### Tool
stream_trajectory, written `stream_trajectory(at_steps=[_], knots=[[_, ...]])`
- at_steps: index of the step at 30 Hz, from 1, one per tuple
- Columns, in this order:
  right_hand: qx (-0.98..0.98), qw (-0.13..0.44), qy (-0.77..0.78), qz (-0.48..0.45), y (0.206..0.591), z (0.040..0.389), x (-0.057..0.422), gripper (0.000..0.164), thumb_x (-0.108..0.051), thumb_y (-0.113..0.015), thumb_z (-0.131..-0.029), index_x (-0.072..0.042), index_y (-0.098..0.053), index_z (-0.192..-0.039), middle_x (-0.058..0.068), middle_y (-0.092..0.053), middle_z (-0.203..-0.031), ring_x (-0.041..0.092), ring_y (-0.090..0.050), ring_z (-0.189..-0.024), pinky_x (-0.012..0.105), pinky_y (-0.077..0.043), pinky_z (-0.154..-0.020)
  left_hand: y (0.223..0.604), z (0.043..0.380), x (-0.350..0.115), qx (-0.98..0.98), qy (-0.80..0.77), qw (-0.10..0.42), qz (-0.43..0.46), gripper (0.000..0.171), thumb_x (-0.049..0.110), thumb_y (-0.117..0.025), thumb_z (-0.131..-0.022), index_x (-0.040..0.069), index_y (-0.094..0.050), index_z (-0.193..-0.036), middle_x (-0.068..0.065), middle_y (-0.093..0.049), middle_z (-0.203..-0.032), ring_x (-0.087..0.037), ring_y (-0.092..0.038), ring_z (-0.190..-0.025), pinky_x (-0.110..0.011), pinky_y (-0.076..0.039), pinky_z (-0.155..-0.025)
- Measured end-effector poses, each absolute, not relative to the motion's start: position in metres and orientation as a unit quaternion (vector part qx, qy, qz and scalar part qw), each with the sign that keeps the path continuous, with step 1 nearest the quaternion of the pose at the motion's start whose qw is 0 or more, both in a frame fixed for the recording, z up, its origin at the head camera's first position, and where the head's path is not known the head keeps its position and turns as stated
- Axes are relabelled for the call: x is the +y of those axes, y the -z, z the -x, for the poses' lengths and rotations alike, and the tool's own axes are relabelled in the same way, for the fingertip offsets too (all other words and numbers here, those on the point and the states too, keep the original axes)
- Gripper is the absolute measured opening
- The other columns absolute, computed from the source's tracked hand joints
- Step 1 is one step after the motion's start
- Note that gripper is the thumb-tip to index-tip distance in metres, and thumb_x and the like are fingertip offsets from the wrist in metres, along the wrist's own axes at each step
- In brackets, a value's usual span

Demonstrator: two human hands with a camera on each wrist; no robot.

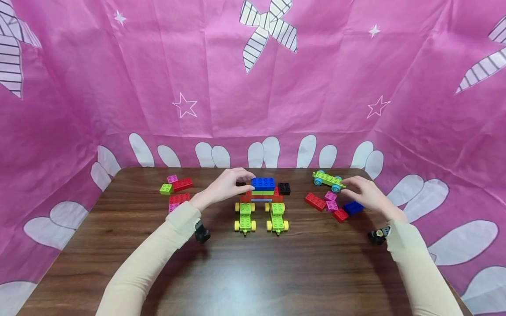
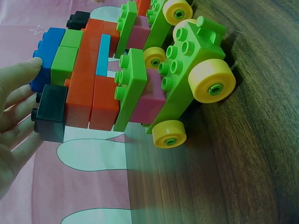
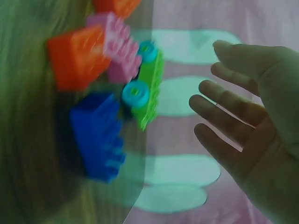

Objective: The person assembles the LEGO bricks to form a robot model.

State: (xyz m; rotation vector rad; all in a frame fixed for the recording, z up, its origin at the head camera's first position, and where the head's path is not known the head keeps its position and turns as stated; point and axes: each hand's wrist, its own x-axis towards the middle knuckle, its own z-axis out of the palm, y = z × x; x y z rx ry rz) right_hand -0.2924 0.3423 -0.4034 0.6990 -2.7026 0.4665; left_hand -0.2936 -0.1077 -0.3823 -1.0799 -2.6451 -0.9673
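Note:
In the head view, my left hand [image 1: 228, 186] pinches the left end of a blue building brick [image 1: 262, 183], thumb in front and fingers behind. That brick tops a build of red and green bricks. The left wrist view shows the thumb on the blue brick [image 2: 46, 58], black bricks [image 2: 50, 112] at the sides, and green wheeled bases [image 2: 182, 74] with yellow wheels [image 2: 212, 80]. My right hand [image 1: 367, 193] hovers open, holding nothing, near a loose green wheeled base [image 1: 327, 178] with blue wheels. Below the right hand lies another blue brick [image 3: 96, 135].
Red bricks [image 1: 315, 201] and pink bricks [image 1: 331, 205] lie on the right of the wooden table [image 1: 253, 272]. More red [image 1: 182, 184], pink and lime bricks [image 1: 166, 189] sit on the left. A pink patterned cloth [image 1: 221, 87] rises behind the table and along both sides.

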Motion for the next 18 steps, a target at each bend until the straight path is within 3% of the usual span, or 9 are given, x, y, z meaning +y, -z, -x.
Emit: stream_trajectory(at_steps=[6, 10, 18], knots=[[-0.956, 0.093, -0.169, -0.221, 0.414, 0.287, 0.366, 0.027, -0.014, -0.066, -0.086, -0.001, -0.065, -0.11, 0.015, -0.068, -0.106, 0.032, -0.061, -0.101, 0.036, -0.048, -0.084, 0.382, 0.293, -0.107, -0.875, 0.316, 0.065, 0.361, 0.034, 0.029, -0.067, -0.086, 0.011, -0.065, -0.115, -0.001, -0.068, -0.105, -0.011, -0.064, -0.094, -0.03, -0.053, -0.086], [-0.962, 0.043, -0.173, -0.208, 0.422, 0.285, 0.378, 0.031, -0.012, -0.067, -0.085, 0.0, -0.063, -0.113, 0.019, -0.067, -0.11, 0.036, -0.061, -0.103, 0.045, -0.05, -0.085, 0.381, 0.293, -0.107, -0.875, 0.317, 0.068, 0.36, 0.034, 0.028, -0.068, -0.086, 0.01, -0.065, -0.114, -0.001, -0.068, -0.104, -0.012, -0.064, -0.094, -0.031, -0.053, -0.085], [-0.963, -0.015, -0.206, -0.171, 0.435, 0.284, 0.386, 0.041, -0.005, -0.067, -0.082, 0.001, -0.058, -0.121, 0.026, -0.061, -0.119, 0.045, -0.055, -0.11, 0.059, -0.044, -0.091, 0.381, 0.293, -0.107, -0.876, 0.317, 0.068, 0.356, 0.033, 0.028, -0.068, -0.086, 0.011, -0.065, -0.114, 0.0, -0.068, -0.103, -0.011, -0.063, -0.093, -0.03, -0.053, -0.085]])
